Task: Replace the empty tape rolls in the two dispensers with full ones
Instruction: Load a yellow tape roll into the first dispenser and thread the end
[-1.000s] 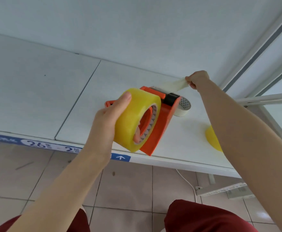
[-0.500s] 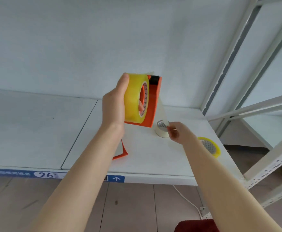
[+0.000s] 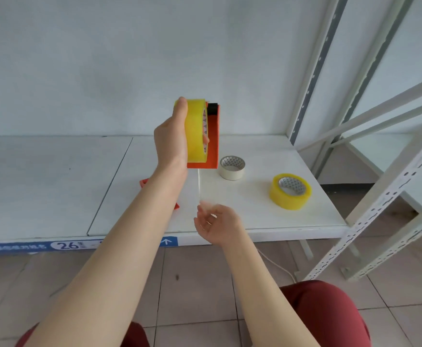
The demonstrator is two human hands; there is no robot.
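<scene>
My left hand [image 3: 171,144] holds an orange tape dispenser [image 3: 212,144] upright above the shelf, gripping the full yellow tape roll [image 3: 195,131] mounted in it. A thin strip of clear tape [image 3: 199,182] hangs from the dispenser down to my right hand [image 3: 213,225], whose fingertips pinch its end. A nearly empty white roll [image 3: 232,167] lies flat on the shelf just right of the dispenser. A second full yellow roll [image 3: 290,191] lies flat further right. Part of a second orange dispenser [image 3: 144,182] shows behind my left forearm.
The white shelf board [image 3: 54,176] carries a blue label strip reading 26 [image 3: 67,245] along its front edge. Grey perforated rack posts [image 3: 380,209] stand at the right. A white cable [image 3: 277,265] runs over the tiled floor. My knees in red trousers are at the bottom.
My right hand has pulled the tape end from near the white roll down and toward me, stretching a strip. The camera view has lifted and the dispenser now stands edge-on.
</scene>
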